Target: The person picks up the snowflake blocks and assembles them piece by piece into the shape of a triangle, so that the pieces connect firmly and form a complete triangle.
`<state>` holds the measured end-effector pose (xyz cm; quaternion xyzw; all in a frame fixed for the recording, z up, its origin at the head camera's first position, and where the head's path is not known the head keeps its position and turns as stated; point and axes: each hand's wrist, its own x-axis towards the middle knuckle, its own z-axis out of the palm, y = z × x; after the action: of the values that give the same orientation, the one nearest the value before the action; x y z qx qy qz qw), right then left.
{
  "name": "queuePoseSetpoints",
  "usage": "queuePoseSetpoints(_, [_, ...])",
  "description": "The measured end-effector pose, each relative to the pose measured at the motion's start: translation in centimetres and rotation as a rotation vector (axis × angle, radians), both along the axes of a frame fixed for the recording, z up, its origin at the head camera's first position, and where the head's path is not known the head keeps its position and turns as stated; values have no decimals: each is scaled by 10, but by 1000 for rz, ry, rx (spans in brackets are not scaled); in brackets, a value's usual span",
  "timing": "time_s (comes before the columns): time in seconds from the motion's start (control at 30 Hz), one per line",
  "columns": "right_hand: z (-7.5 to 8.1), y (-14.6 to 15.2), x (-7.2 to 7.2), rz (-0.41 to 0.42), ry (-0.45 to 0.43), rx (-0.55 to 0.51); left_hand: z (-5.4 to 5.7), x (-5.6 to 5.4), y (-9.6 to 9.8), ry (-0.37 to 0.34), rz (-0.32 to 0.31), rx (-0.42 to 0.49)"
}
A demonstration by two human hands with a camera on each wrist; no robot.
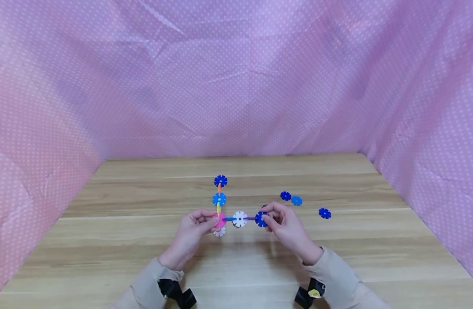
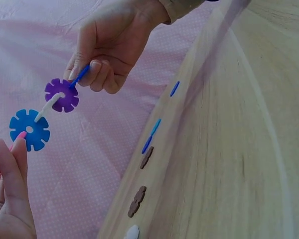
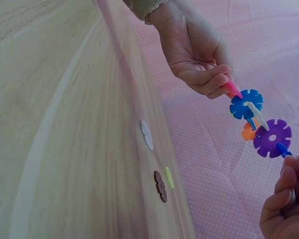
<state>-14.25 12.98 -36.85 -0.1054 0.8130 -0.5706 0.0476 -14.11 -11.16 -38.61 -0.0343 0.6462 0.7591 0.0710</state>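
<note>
Both hands hold a chain of slotted plastic snowflake discs above the table. My left hand (image 1: 191, 234) pinches a pink disc (image 1: 221, 220) at one end. From there a blue disc (image 2: 31, 130), a white disc (image 1: 239, 219) and a purple disc (image 3: 273, 138) run across to a dark blue disc (image 1: 261, 219), which my right hand (image 1: 288, 227) pinches between thumb and fingers. Away from the pink disc, a line of yellow, light blue (image 1: 219, 199), orange (image 1: 219, 188) and dark blue discs extends in the head view. Fingers partly cover both end discs.
Loose discs lie to the right: a dark blue disc (image 1: 285, 195) beside a light blue disc (image 1: 296, 200), and another dark blue disc (image 1: 324, 213) farther right. Brown discs (image 2: 137, 201) show in the wrist views. Pink dotted cloth (image 1: 236, 86) surrounds the wooden table (image 1: 124, 193).
</note>
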Motion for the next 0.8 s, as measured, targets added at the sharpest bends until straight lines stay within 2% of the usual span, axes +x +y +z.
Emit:
queuePoseSetpoints(0.4, [-2, -4, 0, 5, -1, -22, -3, -1, -4, -13, -16, -43])
queuePoseSetpoints(0.63, [-7, -9, 0, 42, -14, -36, 1, 0, -6, -5, 18, -13])
queuePoseSetpoints(0.8, [-6, -9, -1, 1, -43, -51, 5, -2, -8, 3, -26, -65])
